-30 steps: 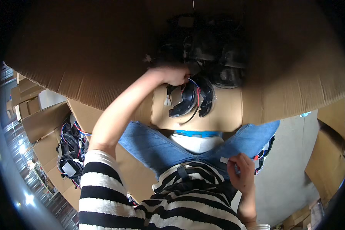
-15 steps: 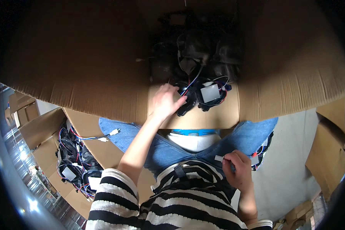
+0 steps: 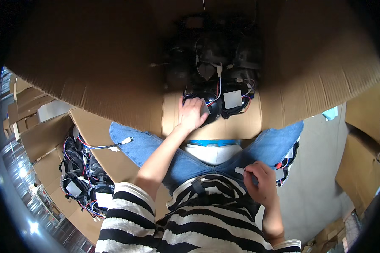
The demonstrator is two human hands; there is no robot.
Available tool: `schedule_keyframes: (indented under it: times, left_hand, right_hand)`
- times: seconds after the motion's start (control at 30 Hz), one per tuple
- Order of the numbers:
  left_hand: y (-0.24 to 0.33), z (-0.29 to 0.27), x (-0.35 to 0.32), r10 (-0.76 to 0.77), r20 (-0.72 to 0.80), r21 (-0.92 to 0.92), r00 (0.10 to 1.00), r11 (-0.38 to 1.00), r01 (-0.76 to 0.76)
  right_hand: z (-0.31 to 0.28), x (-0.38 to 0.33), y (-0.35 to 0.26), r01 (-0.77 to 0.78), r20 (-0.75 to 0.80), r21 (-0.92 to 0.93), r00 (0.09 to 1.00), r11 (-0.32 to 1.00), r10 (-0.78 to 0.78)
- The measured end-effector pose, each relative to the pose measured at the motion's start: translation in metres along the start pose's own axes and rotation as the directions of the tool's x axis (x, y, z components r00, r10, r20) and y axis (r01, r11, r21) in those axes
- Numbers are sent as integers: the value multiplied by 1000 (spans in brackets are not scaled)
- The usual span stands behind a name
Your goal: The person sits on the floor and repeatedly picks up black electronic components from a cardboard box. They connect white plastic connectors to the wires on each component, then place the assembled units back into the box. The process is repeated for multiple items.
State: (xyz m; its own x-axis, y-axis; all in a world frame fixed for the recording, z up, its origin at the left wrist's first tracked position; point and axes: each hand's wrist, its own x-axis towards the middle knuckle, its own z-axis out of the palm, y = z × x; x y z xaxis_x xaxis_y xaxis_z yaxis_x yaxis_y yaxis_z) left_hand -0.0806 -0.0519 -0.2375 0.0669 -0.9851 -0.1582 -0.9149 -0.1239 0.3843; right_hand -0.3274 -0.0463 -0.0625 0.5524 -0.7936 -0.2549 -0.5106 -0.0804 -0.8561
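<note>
Inside the cardboard box before me, my left hand (image 3: 191, 114) grips the left side of a round black wired unit (image 3: 213, 110). A bundle of red, white and blue wires (image 3: 219, 90) rises from it to a white connector (image 3: 219, 70). Part of the pale square on this unit is hidden by my fingers. Right beside it sits a similar black unit with a light grey square label (image 3: 232, 99) on top. Over my lap, my right hand (image 3: 261, 180) pinches a small white rectangular piece (image 3: 239, 170) between thumb and fingers.
Tall flaps of the cardboard box (image 3: 97, 84) spread to both sides. More black units lie in its dark far part. At left, another box holds several wired units (image 3: 74, 189), with a white-tipped cable (image 3: 126, 140) over its edge. Cardboard (image 3: 359, 168) stands at right.
My left hand has shifted slightly right and settled on the black unit, which now sits turned and more fully in view. Its wires stand more upright. My right hand is nearly still.
</note>
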Motion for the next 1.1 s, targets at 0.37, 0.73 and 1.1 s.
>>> schedule_keyframes:
  times: [0.37,0.73,1.1]
  left_hand:
    - [17,22,39,-43,68,195,997,980,29]
    - [67,-97,-41,-35,228,-873,973,435,220]
    - [90,-169,-86,440,208,-825,874,558,-85]
  right_hand:
    - [0,-12,-8,19,-13,-45,1000,999,-20]
    - [-3,-19,-22,3,103,41,995,999,-7]
    - [-20,-34,-51,63,108,245,990,967,-92]
